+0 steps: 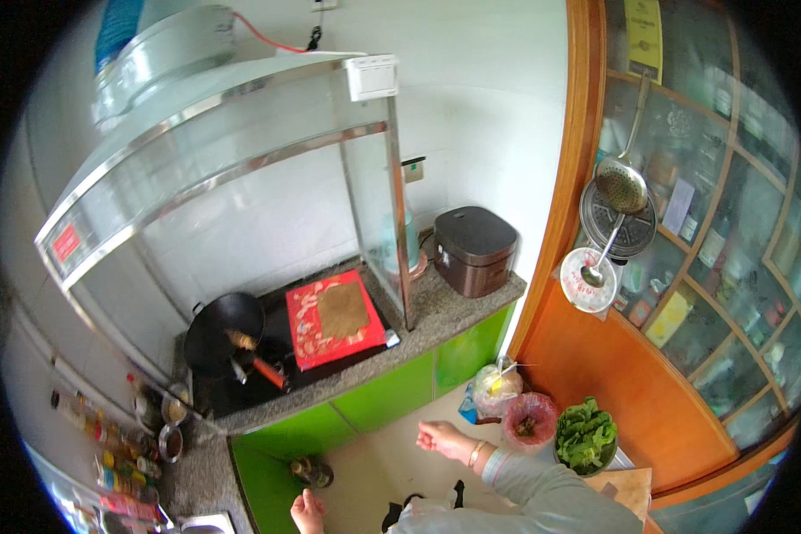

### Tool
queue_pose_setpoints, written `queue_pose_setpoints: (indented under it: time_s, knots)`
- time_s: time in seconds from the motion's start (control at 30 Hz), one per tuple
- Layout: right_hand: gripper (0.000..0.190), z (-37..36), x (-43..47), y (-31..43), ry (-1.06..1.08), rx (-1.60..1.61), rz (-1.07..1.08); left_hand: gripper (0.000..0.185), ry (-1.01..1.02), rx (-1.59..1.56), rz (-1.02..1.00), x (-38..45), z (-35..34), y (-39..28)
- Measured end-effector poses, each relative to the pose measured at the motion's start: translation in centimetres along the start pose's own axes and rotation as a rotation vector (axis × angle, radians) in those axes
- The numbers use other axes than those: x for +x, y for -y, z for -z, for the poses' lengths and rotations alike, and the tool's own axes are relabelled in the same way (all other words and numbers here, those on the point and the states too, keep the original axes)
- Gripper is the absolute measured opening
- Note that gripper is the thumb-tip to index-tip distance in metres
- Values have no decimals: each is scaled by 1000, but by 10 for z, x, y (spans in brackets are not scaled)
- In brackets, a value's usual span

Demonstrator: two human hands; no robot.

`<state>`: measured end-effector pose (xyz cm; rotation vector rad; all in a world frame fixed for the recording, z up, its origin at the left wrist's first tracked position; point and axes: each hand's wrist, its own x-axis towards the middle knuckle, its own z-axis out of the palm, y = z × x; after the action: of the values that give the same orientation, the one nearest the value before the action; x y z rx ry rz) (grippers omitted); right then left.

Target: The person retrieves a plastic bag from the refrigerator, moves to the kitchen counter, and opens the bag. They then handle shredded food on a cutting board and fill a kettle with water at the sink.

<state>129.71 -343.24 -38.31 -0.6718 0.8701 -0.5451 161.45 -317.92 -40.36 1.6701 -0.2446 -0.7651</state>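
My right hand [444, 440], with a bracelet at its wrist and a grey sleeve, hangs above the floor with its fingers curled; nothing shows in it. At the bottom edge is my left hand [307, 512], partly cut off, its fingers also curled, near a dark bottle [312, 472] on the floor. A black wok [220, 330] with a utensil in it sits on the black cooktop [240, 395], a red handle beside it. Right of the wok lies a red mat [357, 357] bearing a brown rectangular piece [344, 310].
A glass and metal screen [397, 200] surrounds the cooktop. A rice cooker [477, 250] stands on the granite counter. Leafy greens [584, 434] in a pot, a pink-lined bin [530, 424] and a plastic bag [497, 387] sit near the orange door [614, 374]. Bottles line the left counter.
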Motion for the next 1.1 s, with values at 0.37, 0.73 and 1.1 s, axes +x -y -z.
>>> queue_pose_setpoints:
  time_s: [0.37,0.73,1.1]
  knots:
    - [26,75,243,331,-142,111,489,23,239,276,-197,88,-214,-100]
    - [57,33,418,454,-8,-15,214,24,78,-83,-4,45,-327,-136]
    - [25,35,338,519,101,85,275,27,-103,-81,50,28,-298,-79]
